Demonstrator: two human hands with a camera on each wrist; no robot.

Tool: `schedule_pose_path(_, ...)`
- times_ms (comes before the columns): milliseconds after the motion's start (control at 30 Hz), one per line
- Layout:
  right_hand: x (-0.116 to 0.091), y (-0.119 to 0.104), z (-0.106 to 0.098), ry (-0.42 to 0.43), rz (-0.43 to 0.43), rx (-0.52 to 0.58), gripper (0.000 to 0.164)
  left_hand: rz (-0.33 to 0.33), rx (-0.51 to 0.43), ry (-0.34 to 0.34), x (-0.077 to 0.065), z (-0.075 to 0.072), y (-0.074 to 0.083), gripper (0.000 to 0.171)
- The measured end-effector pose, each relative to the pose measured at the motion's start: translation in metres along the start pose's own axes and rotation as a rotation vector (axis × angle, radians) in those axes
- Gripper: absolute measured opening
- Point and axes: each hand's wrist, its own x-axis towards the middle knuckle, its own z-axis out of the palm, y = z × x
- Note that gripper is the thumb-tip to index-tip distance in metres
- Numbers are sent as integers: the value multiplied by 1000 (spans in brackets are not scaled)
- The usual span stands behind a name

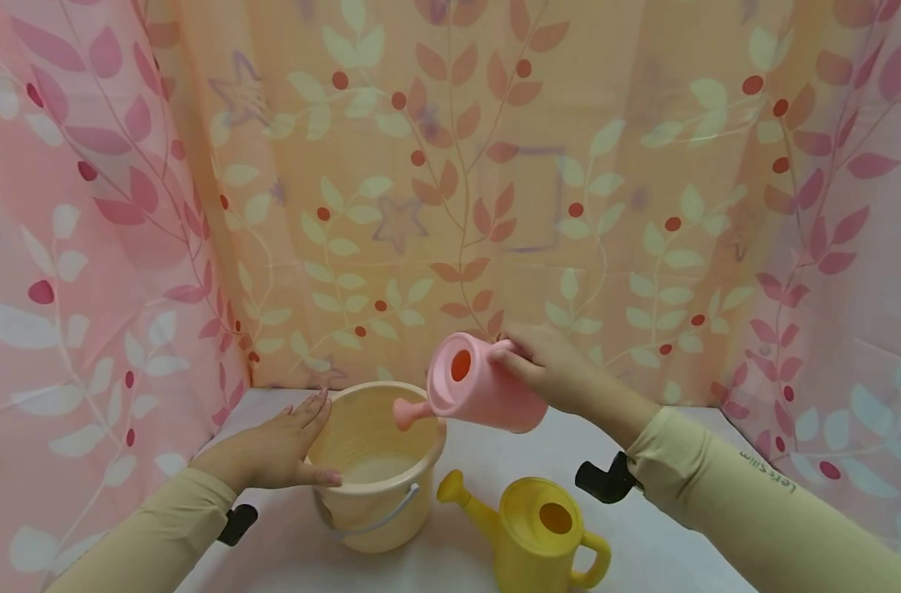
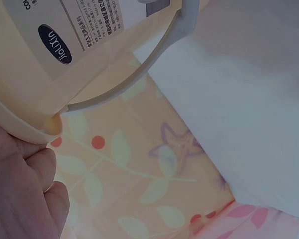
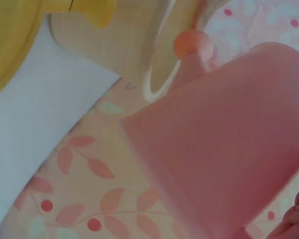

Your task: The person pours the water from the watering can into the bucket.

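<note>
My right hand (image 1: 543, 362) grips the handle of a pink watering can (image 1: 487, 395) and holds it up, tilted to the left. The can's spout reaches over the right rim of a cream bucket (image 1: 376, 511). Spread across the bucket's left rim, my left hand (image 1: 287, 445) rests with its fingers toward the back and its thumb along the front. The bucket stands upright; its label shows in the left wrist view. In the right wrist view, the pink can's body (image 3: 224, 134) hides much of my right hand. No water can be seen leaving the spout.
A yellow watering can (image 1: 539, 527) stands upright on the white table, right of the bucket, its spout toward the bucket. The bucket's pale bail handle (image 1: 384, 519) hangs down in front. Leaf-patterned cloth (image 1: 450, 165) walls the back and both sides.
</note>
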Motion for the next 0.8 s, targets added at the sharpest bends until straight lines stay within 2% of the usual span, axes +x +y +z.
schedule_pose_path(133, -7, 8, 4, -1, 81, 129, 17, 4, -4, 9, 0, 1, -2, 110)
schedule_pose_path(267, -16, 19, 6, 2, 145, 329, 18, 10, -18, 15, 0, 2, -2, 109)
schedule_pose_path(367, -24, 29, 7, 37, 177, 450, 18, 4, -12, 12, 1, 3, -3, 111)
schedule_pose_path(467, -36, 40, 6, 104, 203, 490, 19, -5, 6, 6, 2, 4, -3, 112)
schedule_pose_path(567, -51, 52, 3, 187, 205, 461, 19, 2, 16, 9, 2, 5, -5, 113)
schedule_pose_path(800, -95, 76, 1, 328, 202, 509, 21, 2, 10, 13, 3, 6, -6, 114)
